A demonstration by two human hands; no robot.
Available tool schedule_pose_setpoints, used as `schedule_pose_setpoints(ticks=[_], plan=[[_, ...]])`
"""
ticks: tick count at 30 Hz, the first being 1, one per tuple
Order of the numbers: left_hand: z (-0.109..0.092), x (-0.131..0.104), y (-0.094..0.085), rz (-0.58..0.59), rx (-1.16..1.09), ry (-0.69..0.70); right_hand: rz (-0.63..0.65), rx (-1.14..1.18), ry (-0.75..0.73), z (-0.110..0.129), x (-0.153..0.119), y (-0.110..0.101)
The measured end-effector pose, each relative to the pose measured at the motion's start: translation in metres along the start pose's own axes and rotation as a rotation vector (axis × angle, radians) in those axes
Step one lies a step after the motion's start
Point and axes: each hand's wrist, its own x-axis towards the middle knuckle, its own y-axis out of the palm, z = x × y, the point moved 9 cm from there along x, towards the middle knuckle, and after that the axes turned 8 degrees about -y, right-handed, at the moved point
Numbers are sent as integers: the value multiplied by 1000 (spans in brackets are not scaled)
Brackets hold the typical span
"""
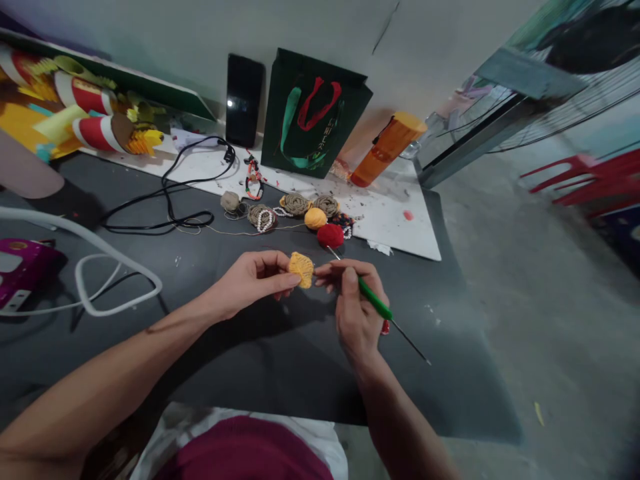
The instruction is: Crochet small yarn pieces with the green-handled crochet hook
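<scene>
Between the thumb and fingers of my left hand (260,279) is a small yellow crochet piece (301,269), held up above the dark tabletop. My right hand (359,300) grips a crochet hook (375,297) with a green handle; one thin metal end points up toward the yarn, the other down to the right. The right fingertips are close to the yellow piece; whether they touch it or a strand, I cannot tell. Just beyond the hands lie a red yarn ball (331,235) and a yellow yarn ball (315,218). Something small and red (385,327) shows partly behind my right hand.
Crocheted coils (295,204) and beads lie behind the yarn. A dark green paper bag (315,113), a phone (244,100) and an orange cylinder (383,150) stand along the wall. Black cable (167,193) and a thick white cable (120,250) loop on the left.
</scene>
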Motion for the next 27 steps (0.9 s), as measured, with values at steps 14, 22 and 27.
schedule_pose_setpoints(ticks=[14,22,27], plan=[[8,1,3,55,231,-91,274,-139,208,-15,1,22],[4,8,-19,-128,129,11,480,-420,-30,-18,4,29],[0,10,-39,-276,-10,36,753,-712,-252,-32,-10,49]])
